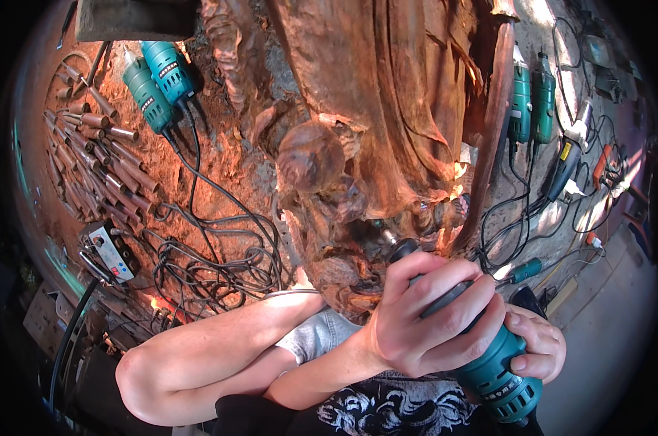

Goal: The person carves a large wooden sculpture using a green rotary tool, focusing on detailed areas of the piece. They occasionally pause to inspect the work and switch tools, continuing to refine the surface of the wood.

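Both of my hands are closed around a green electric die grinder [500, 370] with a black front grip. My left hand [441, 316] wraps over its dark neck. Farther right, my right hand [539, 341] grips the green motor body from the other side, its fingers partly hidden behind the tool. The metal shank points up and left into a recess of a large reddish-brown wood carving [376, 109]. The bit itself is lost in shadow, so I cannot tell whether it touches the wood. Carved folds and a rounded knob [311, 156] rise beyond it.
At the left, several wood-handled chisels [100, 163] lie bundled near a control box [111, 251]. Two green grinders [155, 83] rest beyond tangled black cords [220, 261]. More green grinders [521, 102] and an angle grinder [569, 156] lie at the right among cables.
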